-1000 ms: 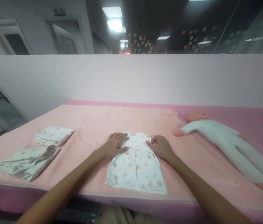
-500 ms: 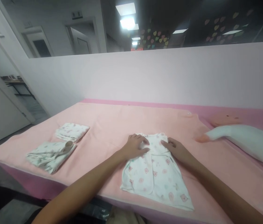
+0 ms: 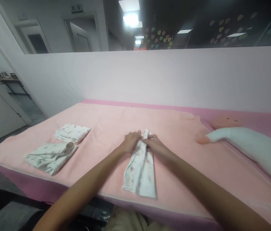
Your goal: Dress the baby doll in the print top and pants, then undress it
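A white baby garment with small pink prints lies on the pink towel, gathered into a narrow strip that runs toward the table's front edge. My left hand and my right hand meet at its far end, fingers closed, pinching the cloth together from both sides. The garment's top end sticks up between the two hands.
Two folded white printed garments lie at the left of the towel. A cloth doll in a pale blue suit lies at the right. A pale partition wall stands behind the table. The table's front edge is near my body.
The garment lay flat and spread with a hand at each shoulder. Both hands have moved inward and pushed its sides together, so it is now a narrow bunched strip.
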`<action>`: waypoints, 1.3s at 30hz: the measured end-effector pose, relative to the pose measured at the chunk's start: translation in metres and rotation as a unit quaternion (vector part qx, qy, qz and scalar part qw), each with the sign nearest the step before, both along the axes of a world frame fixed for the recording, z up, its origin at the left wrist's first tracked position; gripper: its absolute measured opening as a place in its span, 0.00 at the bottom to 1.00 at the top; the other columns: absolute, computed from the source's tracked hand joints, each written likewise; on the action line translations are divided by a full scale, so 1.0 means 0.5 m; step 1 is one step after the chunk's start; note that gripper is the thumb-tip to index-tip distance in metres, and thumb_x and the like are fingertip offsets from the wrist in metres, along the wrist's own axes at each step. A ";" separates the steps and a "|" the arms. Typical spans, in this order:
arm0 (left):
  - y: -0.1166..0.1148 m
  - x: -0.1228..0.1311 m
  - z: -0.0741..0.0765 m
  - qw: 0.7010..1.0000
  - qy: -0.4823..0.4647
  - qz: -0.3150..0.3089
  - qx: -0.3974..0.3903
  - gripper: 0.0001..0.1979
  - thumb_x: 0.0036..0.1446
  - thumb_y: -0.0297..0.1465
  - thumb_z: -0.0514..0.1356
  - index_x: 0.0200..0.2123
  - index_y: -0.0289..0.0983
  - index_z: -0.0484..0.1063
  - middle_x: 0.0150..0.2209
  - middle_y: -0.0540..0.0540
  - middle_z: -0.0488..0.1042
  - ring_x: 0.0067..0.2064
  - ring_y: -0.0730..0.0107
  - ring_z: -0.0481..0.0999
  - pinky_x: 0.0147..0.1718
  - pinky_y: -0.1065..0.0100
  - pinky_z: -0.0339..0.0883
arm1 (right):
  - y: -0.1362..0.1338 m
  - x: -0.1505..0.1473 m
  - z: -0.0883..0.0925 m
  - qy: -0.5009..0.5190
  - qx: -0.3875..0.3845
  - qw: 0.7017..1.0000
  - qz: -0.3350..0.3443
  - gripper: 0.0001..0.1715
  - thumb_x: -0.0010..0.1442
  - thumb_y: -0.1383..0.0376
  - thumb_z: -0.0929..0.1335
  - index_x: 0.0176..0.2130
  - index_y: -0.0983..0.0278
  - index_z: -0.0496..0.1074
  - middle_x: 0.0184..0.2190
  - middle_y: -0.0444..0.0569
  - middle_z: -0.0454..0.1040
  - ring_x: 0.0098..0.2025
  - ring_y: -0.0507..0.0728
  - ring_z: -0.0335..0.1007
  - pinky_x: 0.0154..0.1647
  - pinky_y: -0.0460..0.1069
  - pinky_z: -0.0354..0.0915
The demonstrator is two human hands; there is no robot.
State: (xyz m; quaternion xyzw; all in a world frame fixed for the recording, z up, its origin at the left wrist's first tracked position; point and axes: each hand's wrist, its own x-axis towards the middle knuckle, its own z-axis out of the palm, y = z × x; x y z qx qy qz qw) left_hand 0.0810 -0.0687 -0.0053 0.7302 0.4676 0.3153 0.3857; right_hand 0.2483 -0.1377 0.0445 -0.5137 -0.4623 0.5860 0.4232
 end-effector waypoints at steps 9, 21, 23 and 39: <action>0.013 -0.023 0.013 0.998 0.043 0.007 0.038 0.31 0.66 0.59 0.50 0.31 0.39 0.75 0.36 0.46 0.79 0.43 0.56 0.76 0.50 0.58 0.66 | 0.022 -0.010 -0.024 -0.002 -0.052 0.998 -0.027 0.32 0.57 0.64 0.77 0.54 0.64 0.61 0.41 0.53 0.78 0.39 0.55 0.78 0.36 0.47 0.75; 0.007 -0.023 0.029 0.995 0.086 0.056 0.012 0.31 0.64 0.59 0.51 0.25 0.40 0.70 0.29 0.45 0.76 0.38 0.55 0.75 0.44 0.58 0.66 | -0.050 0.024 -0.037 -0.285 0.267 0.921 0.019 0.16 0.66 0.59 0.67 0.52 0.60 0.69 0.54 0.50 0.73 0.56 0.58 0.69 0.59 0.55 0.67; 0.004 -0.020 0.032 0.993 0.102 0.045 0.023 0.31 0.62 0.60 0.54 0.24 0.40 0.70 0.28 0.46 0.75 0.37 0.55 0.75 0.44 0.58 0.66 | -0.070 0.022 -0.038 -0.340 0.323 0.881 0.061 0.15 0.69 0.60 0.66 0.53 0.59 0.72 0.56 0.51 0.72 0.60 0.59 0.66 0.63 0.57 0.63; -0.005 -0.010 0.039 0.988 0.145 0.051 0.026 0.25 0.63 0.55 0.57 0.29 0.40 0.72 0.30 0.44 0.77 0.43 0.52 0.77 0.45 0.59 0.69 | -0.219 0.021 -0.054 -0.384 0.379 0.770 0.340 0.39 0.74 0.43 0.62 0.77 0.50 0.54 0.77 0.43 0.48 0.78 0.62 0.42 0.81 0.63 0.40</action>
